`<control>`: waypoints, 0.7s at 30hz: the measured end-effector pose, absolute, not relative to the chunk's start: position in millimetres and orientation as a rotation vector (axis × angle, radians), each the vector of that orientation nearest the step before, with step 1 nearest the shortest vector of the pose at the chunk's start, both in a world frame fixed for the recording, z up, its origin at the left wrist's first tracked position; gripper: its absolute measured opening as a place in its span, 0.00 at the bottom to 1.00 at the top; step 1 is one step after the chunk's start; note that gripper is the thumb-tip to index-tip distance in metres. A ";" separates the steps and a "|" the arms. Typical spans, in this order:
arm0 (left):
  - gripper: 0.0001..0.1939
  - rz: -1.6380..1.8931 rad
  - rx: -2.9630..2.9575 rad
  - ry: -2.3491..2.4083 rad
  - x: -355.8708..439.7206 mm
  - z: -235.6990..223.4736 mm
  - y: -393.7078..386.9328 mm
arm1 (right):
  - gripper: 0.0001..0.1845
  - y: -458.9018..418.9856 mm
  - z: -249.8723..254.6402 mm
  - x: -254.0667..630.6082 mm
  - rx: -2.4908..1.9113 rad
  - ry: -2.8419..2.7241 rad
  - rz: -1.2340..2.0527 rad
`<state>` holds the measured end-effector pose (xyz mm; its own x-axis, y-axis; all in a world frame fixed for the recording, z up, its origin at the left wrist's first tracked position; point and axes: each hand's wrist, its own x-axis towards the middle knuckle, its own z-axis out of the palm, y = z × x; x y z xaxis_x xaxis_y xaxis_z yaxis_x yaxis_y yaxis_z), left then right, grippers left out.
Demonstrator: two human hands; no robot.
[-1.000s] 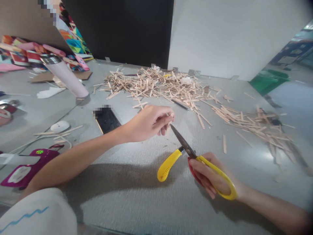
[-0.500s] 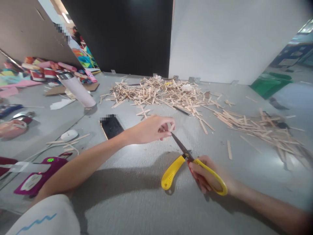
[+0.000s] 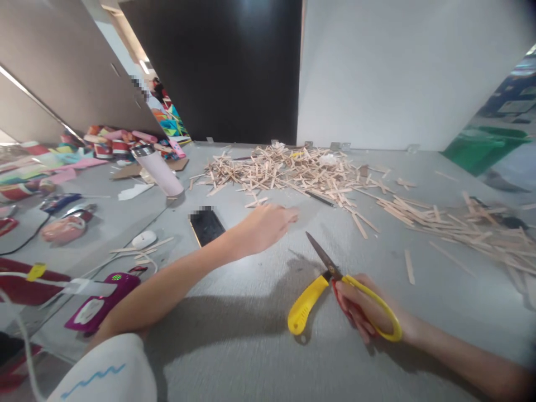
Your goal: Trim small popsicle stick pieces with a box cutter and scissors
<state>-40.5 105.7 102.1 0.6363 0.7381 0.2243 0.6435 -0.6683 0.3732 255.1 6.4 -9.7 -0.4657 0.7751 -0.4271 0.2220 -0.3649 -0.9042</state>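
My right hand (image 3: 365, 310) grips yellow-handled scissors (image 3: 330, 285) near the front of the grey table (image 3: 234, 346); their dark blades point up and left and are closed. My left hand (image 3: 268, 226) reaches forward over the table toward a big heap of thin wooden sticks (image 3: 288, 170). Its fingers are stretched ahead and smeared by motion, so I cannot make out anything in them. The hand sits a short way left of the blade tip, apart from it.
A black phone (image 3: 206, 225) lies left of my left hand, a white tumbler (image 3: 159, 170) behind it. More sticks (image 3: 452, 223) spread to the right, with one loose stick (image 3: 409, 266). A purple device (image 3: 100, 298), a white mouse (image 3: 143, 240) and colourful clutter lie left.
My left hand left the scissor tip, where it pinched a small stick piece, and moved forward toward the heap. The scissors stayed in my right hand. The camera tilted up.
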 end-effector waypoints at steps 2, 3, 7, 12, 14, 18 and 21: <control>0.09 0.608 2.567 1.154 -41.6 103.2 108.8 | 0.40 7.8 -13.5 256.0 -1.301 -1.460 1.893; 0.09 0.646 2.549 1.159 -41.4 104.9 109.6 | 0.40 7.9 -14.6 256.3 -1.296 -1.453 1.888; 0.15 0.785 2.362 1.180 -38.0 113.0 106.9 | 0.40 6.2 -14.6 256.8 -1.293 -1.443 1.868; 0.09 0.759 1.968 1.080 -34.5 116.0 99.6 | 0.40 5.5 -12.4 257.8 -1.320 -1.475 1.867; 0.07 0.734 1.942 1.062 -34.0 116.5 98.1 | 0.39 5.7 -12.4 258.4 -1.334 -1.460 1.871; 0.07 0.724 1.943 1.064 -33.2 118.9 96.8 | 0.39 5.5 -13.1 258.8 -1.305 -1.459 1.887; 0.08 0.722 1.867 1.097 -30.8 122.3 96.4 | 0.39 5.1 -13.2 258.5 -1.295 -1.447 1.859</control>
